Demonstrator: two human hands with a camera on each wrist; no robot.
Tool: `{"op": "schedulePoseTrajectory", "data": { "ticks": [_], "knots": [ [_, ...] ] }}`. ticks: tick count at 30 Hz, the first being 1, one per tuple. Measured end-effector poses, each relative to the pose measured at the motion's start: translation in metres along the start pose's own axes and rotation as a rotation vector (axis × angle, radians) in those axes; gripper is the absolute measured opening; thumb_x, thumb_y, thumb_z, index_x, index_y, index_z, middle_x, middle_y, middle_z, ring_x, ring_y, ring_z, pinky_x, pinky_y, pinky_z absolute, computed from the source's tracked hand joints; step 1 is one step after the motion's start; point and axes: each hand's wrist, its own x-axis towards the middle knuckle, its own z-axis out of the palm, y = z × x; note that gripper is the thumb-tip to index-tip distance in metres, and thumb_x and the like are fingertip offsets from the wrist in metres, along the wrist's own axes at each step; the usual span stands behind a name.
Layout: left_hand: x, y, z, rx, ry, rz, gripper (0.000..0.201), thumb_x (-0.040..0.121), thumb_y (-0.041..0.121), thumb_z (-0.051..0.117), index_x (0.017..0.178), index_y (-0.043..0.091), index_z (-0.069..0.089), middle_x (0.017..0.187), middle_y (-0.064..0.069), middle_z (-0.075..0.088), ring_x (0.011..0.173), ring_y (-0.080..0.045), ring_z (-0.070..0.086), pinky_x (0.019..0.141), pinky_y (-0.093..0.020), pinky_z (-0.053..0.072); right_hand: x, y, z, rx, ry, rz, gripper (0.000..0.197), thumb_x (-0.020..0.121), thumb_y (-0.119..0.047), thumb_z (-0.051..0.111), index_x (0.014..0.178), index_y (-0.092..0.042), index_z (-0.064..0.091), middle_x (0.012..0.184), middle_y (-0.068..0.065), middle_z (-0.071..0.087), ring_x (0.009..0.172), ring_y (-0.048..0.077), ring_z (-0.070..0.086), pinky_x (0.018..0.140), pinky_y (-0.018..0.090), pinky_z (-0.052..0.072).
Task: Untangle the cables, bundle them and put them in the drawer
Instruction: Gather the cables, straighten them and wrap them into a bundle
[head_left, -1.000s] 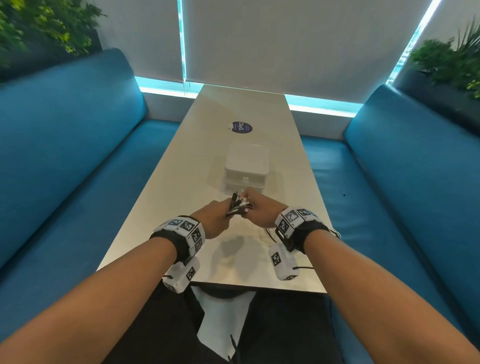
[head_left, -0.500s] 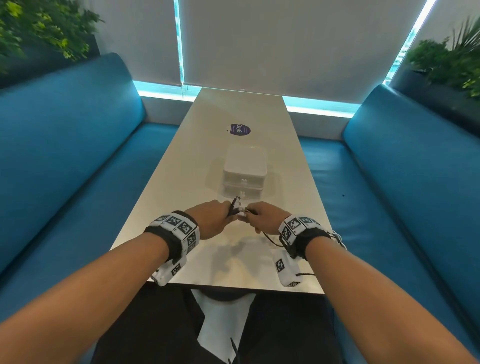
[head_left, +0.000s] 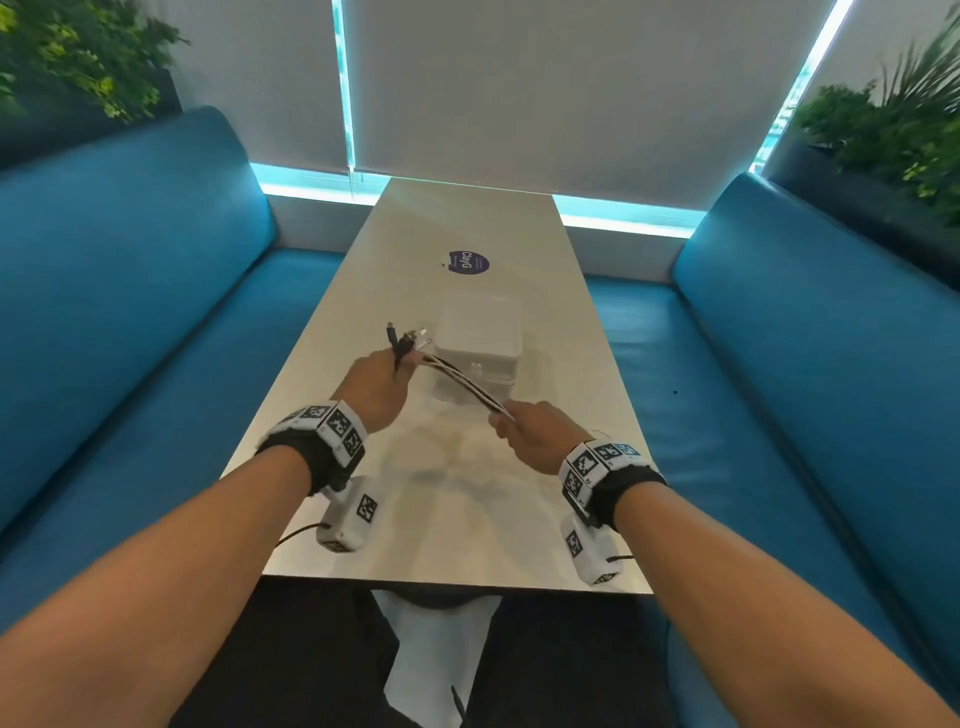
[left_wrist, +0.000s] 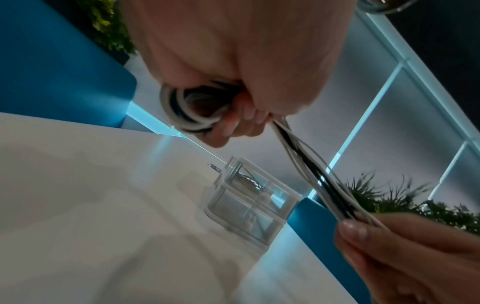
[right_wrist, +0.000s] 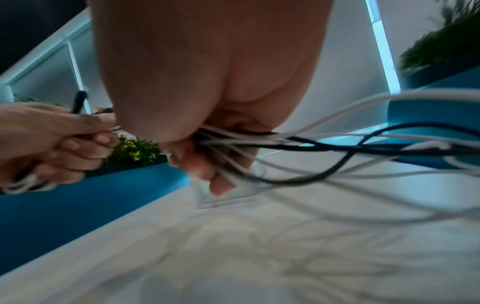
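The person's left hand (head_left: 375, 391) is clenched around the cables (head_left: 464, 383), fingers curled tight, with the plug ends (head_left: 408, 338) sticking up out of the top of the fist; from the left wrist view a small coil of white and black cable (left_wrist: 191, 107) sits wound inside that grip. The right hand (head_left: 536, 435) pinches the same strands a little further along, thumb and fingers closed on them, so a short stretch of white and black cable runs taut between the two fists, sloping down from left to right. Past the right hand's grip the loose lengths (right_wrist: 337, 148) fan out in loops over the table (head_left: 467, 519). Both hands are held up off the tabletop, forearms reaching forward from the near edge, the left hand higher and further out than the right. Just beyond the hands stands the small clear drawer unit (head_left: 478, 348) on the table, its drawers closed, and the taut stretch of cable crosses in front of it. Blue benches (head_left: 130, 312) run along both sides of the table.
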Motion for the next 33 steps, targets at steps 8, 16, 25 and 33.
{"op": "schedulePoseTrajectory", "data": {
  "ticks": [8,16,25,33],
  "knots": [
    [-0.018,0.02,0.02,-0.533,0.019,-0.359,0.081,0.084,0.084,0.035,0.095,0.009,0.062,0.06,-0.002,0.047,0.049,-0.024,0.045,0.047,-0.029,0.042,-0.007,-0.057,0.023,0.234,0.03,-0.09,0.048,0.1,-0.053,0.032,0.096,-0.011,0.054,0.09,0.006,0.063,0.082,0.023,0.058,0.076,0.04,0.045],
    [-0.035,0.027,0.041,-0.724,-0.211,-0.438,0.069,0.056,0.068,0.082,0.082,0.007,0.062,0.055,-0.009,0.053,0.048,-0.022,0.049,0.053,-0.032,0.041,0.001,-0.063,0.04,0.019,-0.042,-0.193,0.03,0.103,-0.026,0.033,0.112,-0.008,0.056,0.098,0.017,0.068,0.081,0.031,0.064,0.078,0.046,0.052],
    [-0.028,0.033,0.034,-0.632,-0.049,-0.301,0.038,0.095,0.048,0.06,0.081,0.014,0.073,0.082,-0.009,0.073,0.085,-0.028,0.07,0.087,-0.041,0.055,0.006,-0.058,0.038,0.057,-0.035,-0.197,0.032,0.105,-0.036,0.038,0.124,-0.012,0.044,0.096,0.014,0.067,0.076,0.029,0.061,0.074,0.043,0.051],
    [-0.016,0.042,0.011,-1.081,0.067,-0.288,0.055,0.097,0.049,0.058,0.052,0.017,0.056,0.05,-0.005,0.05,0.05,-0.025,0.057,0.078,-0.053,0.057,0.008,-0.029,0.03,0.028,-0.095,-0.047,0.038,0.101,-0.051,0.038,0.092,-0.017,0.053,0.079,0.005,0.065,0.07,0.024,0.066,0.073,0.04,0.053]
  ]
}}
